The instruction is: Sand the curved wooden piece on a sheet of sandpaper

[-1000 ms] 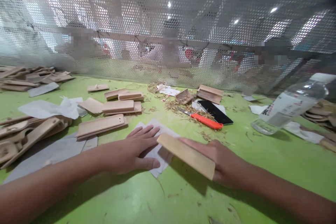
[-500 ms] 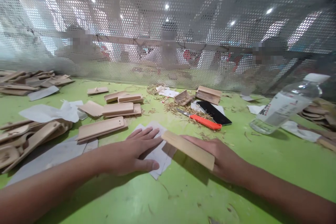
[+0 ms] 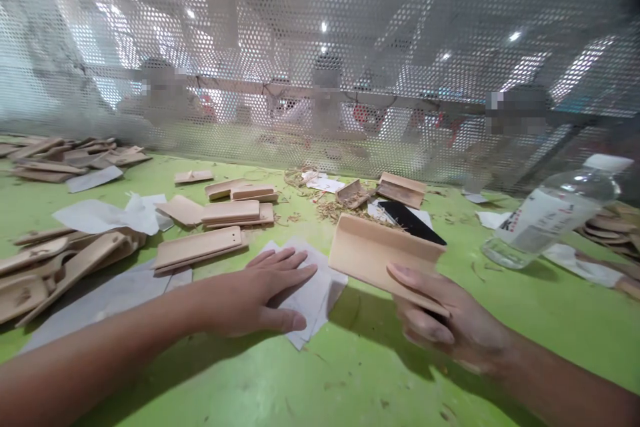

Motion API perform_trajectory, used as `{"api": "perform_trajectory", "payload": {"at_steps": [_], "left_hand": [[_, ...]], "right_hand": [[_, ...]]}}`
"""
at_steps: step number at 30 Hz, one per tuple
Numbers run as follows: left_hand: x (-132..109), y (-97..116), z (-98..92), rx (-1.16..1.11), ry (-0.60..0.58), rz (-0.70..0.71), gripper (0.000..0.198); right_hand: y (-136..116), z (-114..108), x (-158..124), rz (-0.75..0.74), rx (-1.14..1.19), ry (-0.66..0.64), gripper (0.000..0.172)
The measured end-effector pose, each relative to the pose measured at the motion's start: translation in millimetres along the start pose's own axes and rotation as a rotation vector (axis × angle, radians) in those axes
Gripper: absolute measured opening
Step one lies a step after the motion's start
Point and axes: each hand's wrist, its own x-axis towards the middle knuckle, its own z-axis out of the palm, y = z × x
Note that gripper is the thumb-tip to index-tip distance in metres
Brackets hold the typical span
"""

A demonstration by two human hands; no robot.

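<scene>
My left hand (image 3: 265,290) lies flat with spread fingers on some white paper sheets (image 3: 320,293) in the middle of the green table (image 3: 240,387). To its right, my right hand (image 3: 450,320) grips a curved bamboo piece (image 3: 385,247) by its near edge, thumb on the inner face. The piece is raised off the table with its hollow side facing me, and it casts a shadow below. Behind it lies a black phone (image 3: 415,221), partly covered by the piece.
Bamboo pieces (image 3: 197,248) lie left of centre, with heaps (image 3: 75,273) at the left. A clear bottle (image 3: 555,210) leans at the right. Shavings (image 3: 335,210) lie near the perforated metal screen (image 3: 280,80). People (image 3: 327,97) show dimly behind it.
My right hand has lifted and turned the bamboo piece, so its hollow side now faces me; it hides the orange-handled knife. The left hand stays flat on the paper. The view has shifted slightly.
</scene>
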Motion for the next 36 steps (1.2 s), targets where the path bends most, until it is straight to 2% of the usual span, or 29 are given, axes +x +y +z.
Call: {"api": "perform_trajectory", "payload": {"at_steps": [11,14,16,21,23,26,31,33,36], "left_hand": [[-2,-3,-5.0,-0.005,-0.008,-0.005,0.081],[-2,-4,-5.0,-0.036,-0.012,0.01,0.076],[-1,-5,-4.1,-0.056,0.032,0.035,0.069],[2,4,0.2,-0.218,0.277,0.173,0.046],[1,12,1.2,-0.309,0.316,0.174,0.038],[-1,24,0.8,-0.357,0.364,0.173,0.034],[-2,26,-2.2,-0.306,0.445,0.25,0.031],[-1,24,-2.6,-0.284,0.452,0.256,0.032],[0,21,-1.8,-0.239,0.457,0.246,0.034]], "right_hand": [[9,-4,4,0.051,0.046,-0.011,0.066],[10,-3,3,0.062,0.028,-0.017,0.066],[11,-3,3,0.061,0.001,-0.024,0.065],[16,1,1,-0.022,-0.264,-0.036,0.056],[14,6,-2,-0.092,-0.381,-0.104,0.05],[9,14,-6,-0.19,-0.468,-0.214,0.052],[4,15,-11,-0.205,-0.61,-0.212,0.05],[6,12,-11,-0.197,-0.607,-0.242,0.057],[11,5,-10,-0.186,-0.468,-0.305,0.096]]}}
